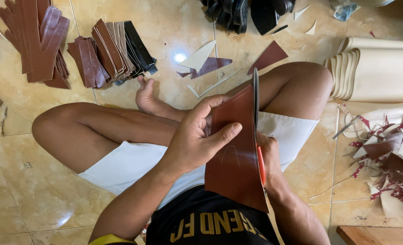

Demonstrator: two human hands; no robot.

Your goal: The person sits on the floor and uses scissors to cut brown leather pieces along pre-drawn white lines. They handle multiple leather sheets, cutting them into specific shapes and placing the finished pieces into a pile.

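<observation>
Leather sheet (235, 154) upright over our lap, long axis running away from us. Left hand (197, 140) pinches its near face, thumb across. Right hand (270, 152) behind sheet, closed on scissors (257, 136) (red handle showing), blade along right edge.

1. Both arms bare from the wrist up; left hand (197, 140) and right hand (269, 154) ungloved, no rings or watch visible.
2. Shorts (133, 163): white, plain fabric, ending above the knee on both legs.
3. Shirt (206, 222): black, with yellowish block lettering across the front.
4. Left sleeve (108, 239): yellow edge band, seen only at the bottom border of the view.
5. Legs bare; one foot (146, 95) in view, bare, no footwear.
</observation>
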